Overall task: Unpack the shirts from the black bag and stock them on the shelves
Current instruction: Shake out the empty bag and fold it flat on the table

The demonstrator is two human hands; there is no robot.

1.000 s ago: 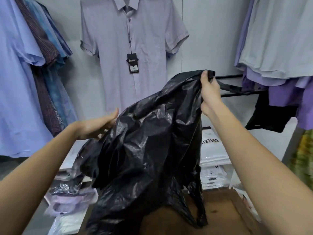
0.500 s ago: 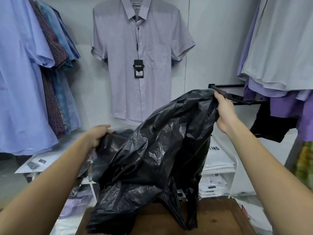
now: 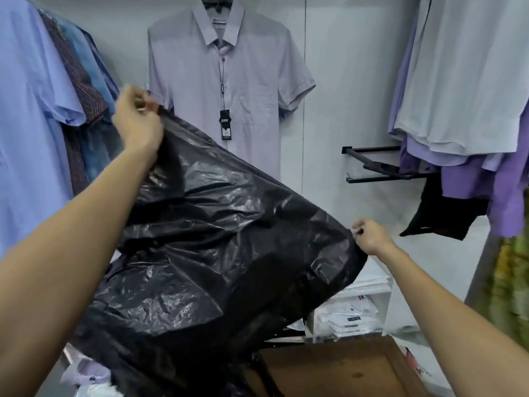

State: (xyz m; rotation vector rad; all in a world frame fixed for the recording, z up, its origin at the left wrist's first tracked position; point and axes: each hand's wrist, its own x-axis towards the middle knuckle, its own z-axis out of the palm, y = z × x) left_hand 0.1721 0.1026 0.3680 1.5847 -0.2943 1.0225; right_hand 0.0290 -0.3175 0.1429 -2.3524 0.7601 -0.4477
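Note:
A large black plastic bag (image 3: 217, 253) is stretched out flat in the air in front of me. My left hand (image 3: 137, 121) pinches its upper left corner, raised high near the hanging shirts. My right hand (image 3: 372, 236) pinches the opposite edge, lower and to the right. The bag looks limp and flat; I cannot see inside it. Folded packaged shirts (image 3: 346, 316) lie stacked in a white shelf unit (image 3: 385, 299) behind the bag's lower right. More packaged shirts (image 3: 86, 373) show at the lower left, partly hidden by the bag.
A lilac short-sleeved shirt (image 3: 229, 81) with a black tag hangs on the wall ahead. Blue and patterned shirts (image 3: 37, 110) hang at left, grey and purple ones (image 3: 469, 96) at right above a black wall bracket (image 3: 380, 167). A brown cardboard surface (image 3: 337, 368) lies below.
My left hand has risen from the bag's lower left to high up, gripping a corner. My right hand has dropped lower and right. The bag went from bunched to spread out flat.

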